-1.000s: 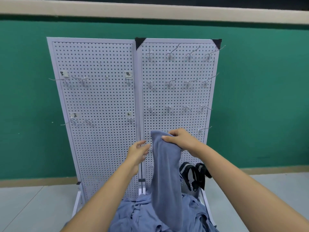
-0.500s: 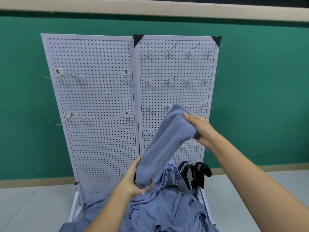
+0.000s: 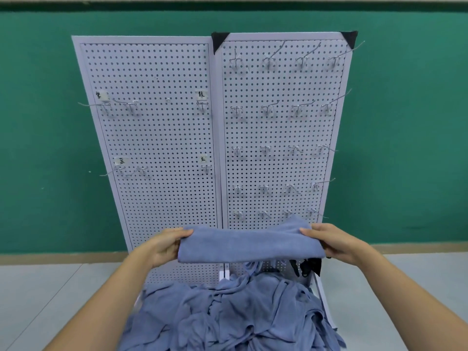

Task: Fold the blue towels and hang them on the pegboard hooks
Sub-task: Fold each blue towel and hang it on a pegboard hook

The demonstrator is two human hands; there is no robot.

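While both hands hold it up, the folded blue towel (image 3: 250, 245) stretches flat and level between them, in front of the low part of the pegboard (image 3: 152, 148). The left hand (image 3: 164, 245) pinches the left end of the towel, with the thumb on top. The right hand (image 3: 336, 243) pinches the right end the same way. The towel is up in the air, and its top edge shows just under the lowest row of hooks (image 3: 268, 108). Right below it, on the near side, lies a big messy pile of blue towels (image 3: 235, 312) — all crumpled. The pegboard is white, full of little holes, and made of two tall panels side by side. The right panel has rows of small metal hooks. The left panel has a few hooks and small paper labels (image 3: 201, 95) with writing too small to read. A black thing (image 3: 307, 266) peeks out just under the towel's right end — I cannot tell what it is. Far behind is a green wall (image 3: 405, 122), and the grey floor (image 3: 38, 287) shows on both sides
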